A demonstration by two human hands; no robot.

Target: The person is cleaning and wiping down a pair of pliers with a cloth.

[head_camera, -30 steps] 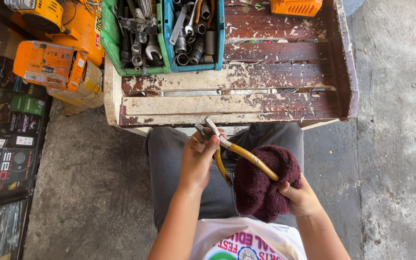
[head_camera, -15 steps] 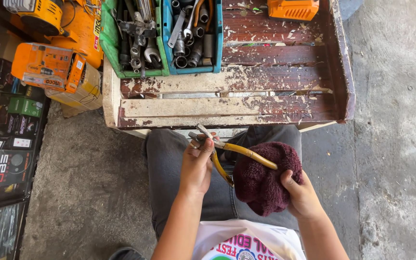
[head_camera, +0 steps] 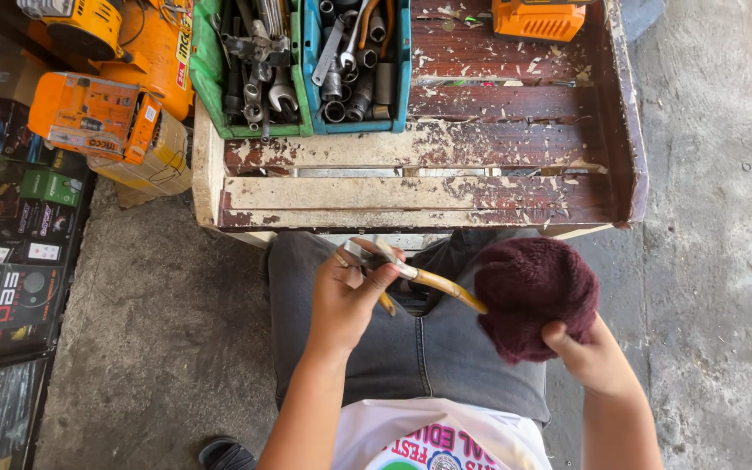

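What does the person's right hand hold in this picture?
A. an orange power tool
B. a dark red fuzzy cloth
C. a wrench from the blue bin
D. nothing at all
B: the right hand grips a dark red fuzzy cloth over the lap, while the left hand holds yellow-handled pliers.

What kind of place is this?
Probably a small repair workshop or tool stall: green and blue plastic bins of steel wrenches and sockets sit on a worn wooden bench, orange power tools stand beside it, and the floor is bare concrete.
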